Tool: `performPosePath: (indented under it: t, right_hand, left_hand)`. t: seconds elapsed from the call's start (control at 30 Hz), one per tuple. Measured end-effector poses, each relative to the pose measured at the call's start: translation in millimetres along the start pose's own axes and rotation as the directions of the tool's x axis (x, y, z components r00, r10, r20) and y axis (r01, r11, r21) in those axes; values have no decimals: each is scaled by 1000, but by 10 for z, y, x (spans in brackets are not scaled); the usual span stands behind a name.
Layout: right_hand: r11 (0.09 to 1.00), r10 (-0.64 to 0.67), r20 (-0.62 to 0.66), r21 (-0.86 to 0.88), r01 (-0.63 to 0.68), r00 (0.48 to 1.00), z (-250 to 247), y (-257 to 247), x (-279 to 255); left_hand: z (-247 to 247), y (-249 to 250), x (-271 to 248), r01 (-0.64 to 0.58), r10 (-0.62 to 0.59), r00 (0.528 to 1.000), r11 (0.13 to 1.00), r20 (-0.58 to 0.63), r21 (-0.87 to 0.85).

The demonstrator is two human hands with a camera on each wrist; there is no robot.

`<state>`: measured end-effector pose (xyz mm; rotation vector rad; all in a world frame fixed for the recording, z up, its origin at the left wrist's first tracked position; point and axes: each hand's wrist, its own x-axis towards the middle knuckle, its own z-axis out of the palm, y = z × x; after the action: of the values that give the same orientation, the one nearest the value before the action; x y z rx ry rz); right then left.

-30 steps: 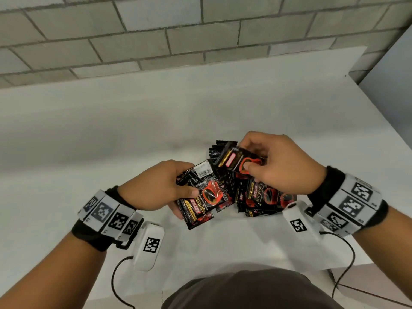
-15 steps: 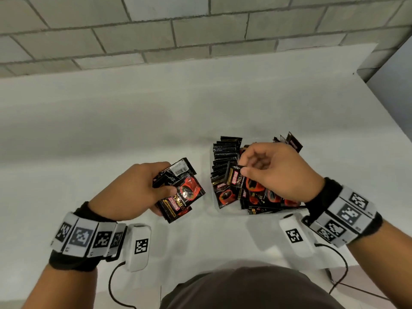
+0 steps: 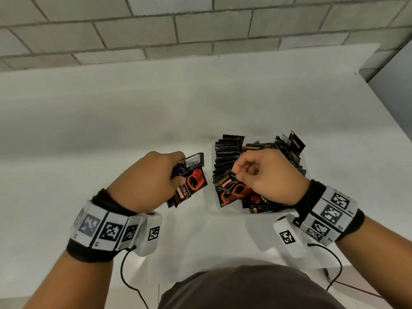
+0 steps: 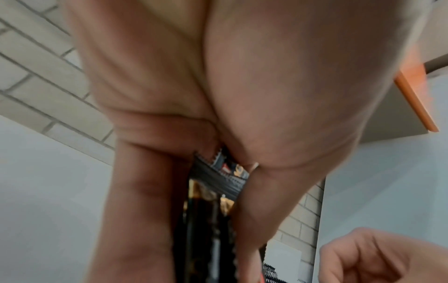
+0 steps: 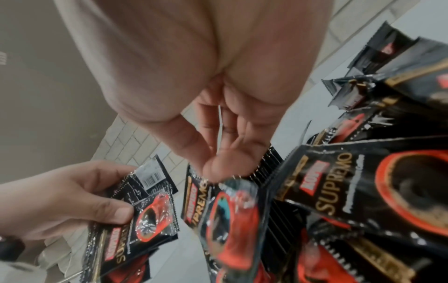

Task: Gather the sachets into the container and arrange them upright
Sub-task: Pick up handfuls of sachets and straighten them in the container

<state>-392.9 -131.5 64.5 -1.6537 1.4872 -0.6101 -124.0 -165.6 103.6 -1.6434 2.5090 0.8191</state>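
**Right hand pinches a loose sachet while the left holds the collected stack**

The right hand's fingers [image 3: 239,172] pinch the top edge of one coffee sachet [image 3: 229,190] lying loose at the near-left of the clear container [image 3: 304,172]. The right hand [image 3: 265,175] hovers over the container, where a row of sachets [image 3: 227,150] stands upright along the left side and others lie jumbled to the right. The left hand [image 3: 149,179] grips a small stack of sachets [image 3: 189,181] just left of the container, above the white desk [image 3: 111,130]. To do this well, I would lift the pinched sachet by its crimped edge, keep it vertical, and slot it against the standing row without knocking it over.
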Motion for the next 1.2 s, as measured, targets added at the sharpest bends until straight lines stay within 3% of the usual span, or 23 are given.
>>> performPosePath:
  t: [0.13,0.3,0.4,0.53,0.63,0.73,0.87,1.03,1.2]
  right_hand:
    - [994,62,112,80,-71,992,38,7,-35]
    - [976,29,148,-217,4,989,102,91,-6]
    - [956,24,175,-293,29,984,104,63,0]
    - [941,-23,108,-334,58,994,63,-31,5]
    - [971,-76,5,-229,75,997,-36,-149,5]
    - [996,-88,-72,11,89,994,-90,-350,-11]
    - [990,-40,-23,133,43,999,-30,-481,27]
    - [975,11,48,222,-21,999,-102,-372,38]
    - [976,22,78,214,-39,997,-127,-323,-33]
  left_hand:
    - [33,27,46,-8,8,1000,1000,30,19]
    - [82,29,56,1,-1,996,1000,85,0]
    - [100,26,46,-2,4,994,1000,108,-13]
    - [48,5,15,9,-5,996,999,88,-43]
    - [-57,5,-39,18,-9,999,984,52,-180]
    - [-155,80,-101,11,7,999,899,38,-438]
    - [-157,240,-72,-36,29,999,754,-22,-656]
    - [-97,229,-7,-24,30,1000,698,-4,-716]
    - [-89,177,7,-11,12,1000,735,-3,-678]
